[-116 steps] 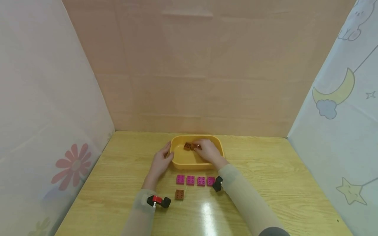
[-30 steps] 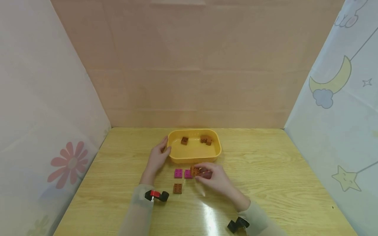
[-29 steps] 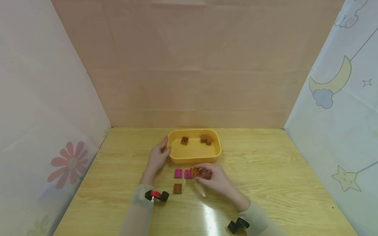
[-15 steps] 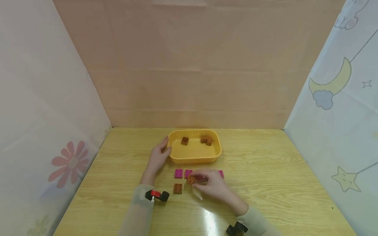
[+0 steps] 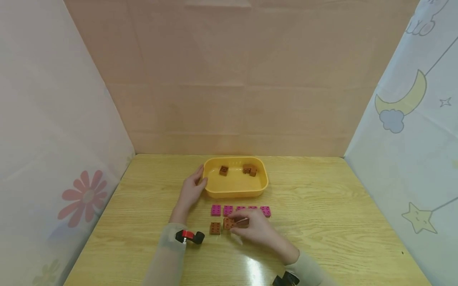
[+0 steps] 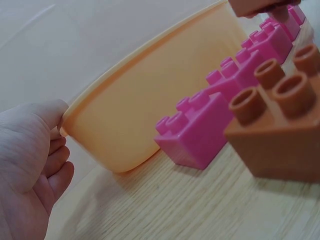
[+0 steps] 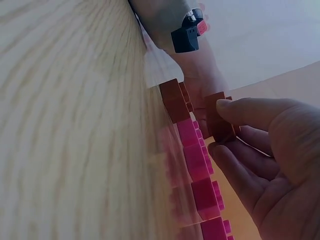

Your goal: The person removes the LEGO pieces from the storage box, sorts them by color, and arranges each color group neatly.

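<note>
The head view looks forward and down from well back, over the tabletop, left hand and right hand. Low and close, the left wrist view faces the tray; the right wrist view, close and tipped sideways, looks along the pink bricks, which all three share.

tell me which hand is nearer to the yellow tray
Left. The left hand holds the yellow tray at its left end; the right hand is apart from it, closer to the person, pinching a brown brick.
</note>
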Tool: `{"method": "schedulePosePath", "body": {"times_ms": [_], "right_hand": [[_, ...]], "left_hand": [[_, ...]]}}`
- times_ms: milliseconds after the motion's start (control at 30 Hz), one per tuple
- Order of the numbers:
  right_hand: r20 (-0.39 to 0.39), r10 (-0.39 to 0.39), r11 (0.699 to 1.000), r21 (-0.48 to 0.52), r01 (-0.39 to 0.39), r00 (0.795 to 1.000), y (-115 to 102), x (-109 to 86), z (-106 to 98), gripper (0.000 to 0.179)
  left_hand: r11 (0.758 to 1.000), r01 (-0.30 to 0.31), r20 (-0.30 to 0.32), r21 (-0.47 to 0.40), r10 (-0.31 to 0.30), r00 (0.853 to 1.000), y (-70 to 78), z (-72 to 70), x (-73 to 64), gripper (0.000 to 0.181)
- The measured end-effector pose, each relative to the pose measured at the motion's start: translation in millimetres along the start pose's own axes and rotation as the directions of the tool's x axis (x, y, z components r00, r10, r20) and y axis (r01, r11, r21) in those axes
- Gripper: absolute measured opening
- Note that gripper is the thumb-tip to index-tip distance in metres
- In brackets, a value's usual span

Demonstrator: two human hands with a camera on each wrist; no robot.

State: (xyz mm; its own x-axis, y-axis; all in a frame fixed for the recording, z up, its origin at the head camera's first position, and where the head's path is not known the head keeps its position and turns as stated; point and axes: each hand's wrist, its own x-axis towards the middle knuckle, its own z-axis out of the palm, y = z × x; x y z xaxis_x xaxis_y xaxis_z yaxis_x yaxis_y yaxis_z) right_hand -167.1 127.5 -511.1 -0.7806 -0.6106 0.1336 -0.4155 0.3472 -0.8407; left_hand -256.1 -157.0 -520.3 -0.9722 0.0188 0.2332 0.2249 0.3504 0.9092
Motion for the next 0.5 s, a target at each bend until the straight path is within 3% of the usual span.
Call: {"method": "schedulePosePath", "body": {"times_ms": [500], "right_hand": [[0.025, 0.04, 0.996, -0.08, -0.038, 0.999, 2.9, -1.1, 4.5, 0.036]], "left_hand": [[1.0, -0.003, 0.001, 0.004, 0.003, 1.0, -2.9, -0.6, 0.8, 0.053]]}}
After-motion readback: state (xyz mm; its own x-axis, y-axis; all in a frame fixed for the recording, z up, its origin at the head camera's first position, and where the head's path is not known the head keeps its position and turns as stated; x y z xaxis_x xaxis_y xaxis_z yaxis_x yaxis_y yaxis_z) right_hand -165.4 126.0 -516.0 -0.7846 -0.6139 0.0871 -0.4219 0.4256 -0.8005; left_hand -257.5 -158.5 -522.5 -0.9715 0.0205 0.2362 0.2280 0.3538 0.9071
